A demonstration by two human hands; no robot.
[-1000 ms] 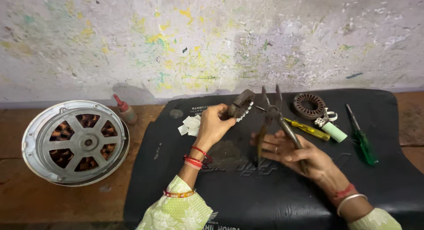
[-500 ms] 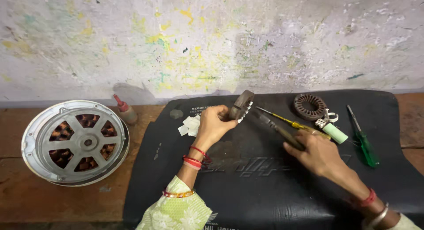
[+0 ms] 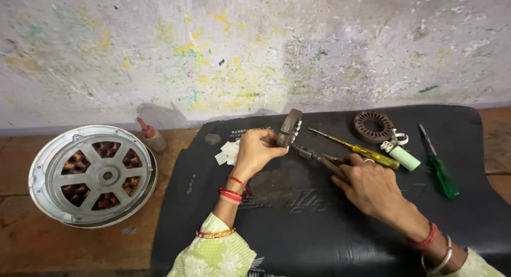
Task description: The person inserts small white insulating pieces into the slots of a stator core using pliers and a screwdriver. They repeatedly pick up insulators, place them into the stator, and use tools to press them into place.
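On the black rubber mat (image 3: 319,229) near the bench's front edge, the right hand (image 3: 372,186) is clenched round the handles of dark metal pliers (image 3: 319,159), their nose reaching left to the small round stator core with white insulation tips (image 3: 289,128); the left hand (image 3: 255,152) grips that core upright by its rim above the mat's middle; it looks stiff, fairly heavy, its windings fragile, so the rim seems the safest hold; farther back lie a yellow-handled screwdriver (image 3: 367,152), a second ring-shaped core (image 3: 374,127) and, towards the left edge, a round grey motor housing (image 3: 93,174).
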